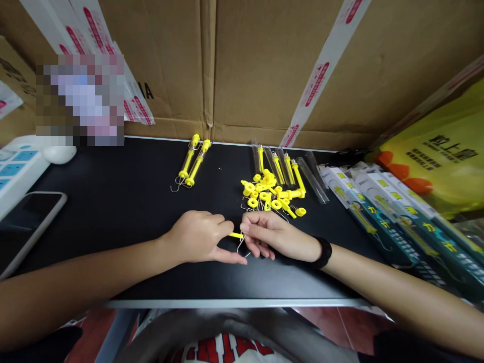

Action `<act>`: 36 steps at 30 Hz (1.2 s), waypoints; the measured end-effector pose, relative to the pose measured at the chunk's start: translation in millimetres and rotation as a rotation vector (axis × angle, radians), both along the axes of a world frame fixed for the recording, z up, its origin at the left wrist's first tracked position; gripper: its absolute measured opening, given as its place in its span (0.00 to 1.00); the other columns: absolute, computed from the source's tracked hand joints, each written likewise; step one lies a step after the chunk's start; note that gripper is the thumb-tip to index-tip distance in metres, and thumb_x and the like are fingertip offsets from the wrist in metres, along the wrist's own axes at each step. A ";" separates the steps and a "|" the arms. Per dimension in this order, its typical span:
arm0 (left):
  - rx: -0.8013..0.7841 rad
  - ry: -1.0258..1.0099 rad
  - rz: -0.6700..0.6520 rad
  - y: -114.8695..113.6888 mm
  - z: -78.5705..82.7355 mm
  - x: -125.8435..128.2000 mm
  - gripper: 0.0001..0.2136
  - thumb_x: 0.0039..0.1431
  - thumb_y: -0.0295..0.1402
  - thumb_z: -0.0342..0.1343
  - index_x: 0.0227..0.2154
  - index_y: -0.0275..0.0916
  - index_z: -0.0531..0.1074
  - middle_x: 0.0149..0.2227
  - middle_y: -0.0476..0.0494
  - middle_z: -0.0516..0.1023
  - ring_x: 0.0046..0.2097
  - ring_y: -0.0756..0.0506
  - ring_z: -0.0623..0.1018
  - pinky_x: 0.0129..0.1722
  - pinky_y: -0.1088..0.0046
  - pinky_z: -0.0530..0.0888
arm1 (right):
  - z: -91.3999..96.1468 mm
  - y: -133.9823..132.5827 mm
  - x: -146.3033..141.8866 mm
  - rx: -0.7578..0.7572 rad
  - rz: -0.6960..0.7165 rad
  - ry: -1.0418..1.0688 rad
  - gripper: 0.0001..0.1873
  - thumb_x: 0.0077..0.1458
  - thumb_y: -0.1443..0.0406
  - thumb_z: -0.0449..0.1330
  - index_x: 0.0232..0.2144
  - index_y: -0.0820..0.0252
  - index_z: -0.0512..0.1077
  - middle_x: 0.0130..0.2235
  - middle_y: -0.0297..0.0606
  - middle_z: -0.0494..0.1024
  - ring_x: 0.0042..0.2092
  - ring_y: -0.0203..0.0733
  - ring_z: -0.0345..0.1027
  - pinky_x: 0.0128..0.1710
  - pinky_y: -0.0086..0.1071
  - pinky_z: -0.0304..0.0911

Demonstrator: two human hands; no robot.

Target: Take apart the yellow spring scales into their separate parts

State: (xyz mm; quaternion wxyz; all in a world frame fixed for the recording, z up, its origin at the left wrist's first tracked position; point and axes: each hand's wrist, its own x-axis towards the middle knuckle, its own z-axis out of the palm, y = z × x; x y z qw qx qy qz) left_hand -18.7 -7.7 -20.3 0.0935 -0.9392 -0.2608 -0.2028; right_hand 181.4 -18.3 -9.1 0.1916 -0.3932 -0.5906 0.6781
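My left hand (pixel 202 237) is closed around a yellow plastic rod (pixel 236 235), whose end sticks out toward the right; most of it is hidden by my fingers. My right hand (pixel 266 233) pinches a bent metal wire hook (pixel 239 248) against that end. Just beyond my right hand lies a pile of yellow plastic parts (pixel 264 187) with wire hooks and small springs among them. Behind the pile are clear tubes (pixel 313 179), several beside yellow rods (pixel 287 169). Two assembled yellow spring scales (pixel 198 162) with hooks lie farther left.
Boxed packages (pixel 381 212) showing spring scales are stacked at the right, beside a yellow bag (pixel 434 146). A phone (pixel 32 227) and a white power strip (pixel 22 161) lie at the left. Large cardboard boxes (pixel 249 65) stand along the back edge of the black table (pixel 151 275).
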 end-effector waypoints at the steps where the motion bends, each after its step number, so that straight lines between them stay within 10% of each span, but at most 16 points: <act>1: 0.000 0.003 -0.006 -0.1 -0.2 -0.2 0.28 0.52 0.60 0.42 0.20 0.38 0.67 0.17 0.50 0.68 0.20 0.50 0.71 0.20 0.74 0.57 | -0.1 0.1 0.1 0.001 -0.003 -0.009 0.17 0.56 0.54 0.53 0.24 0.62 0.62 0.16 0.27 0.68 0.13 0.24 0.54 0.11 0.18 0.51; 36: -0.125 0.064 -0.006 -1.2 3.2 -3.0 0.18 0.61 0.49 0.42 0.36 0.39 0.66 0.36 0.48 0.72 0.30 0.51 0.74 0.25 0.76 0.64 | -4.6 1.0 2.5 0.109 -0.066 0.051 0.18 0.58 0.54 0.51 0.26 0.63 0.64 0.17 0.26 0.66 0.14 0.23 0.51 0.13 0.19 0.46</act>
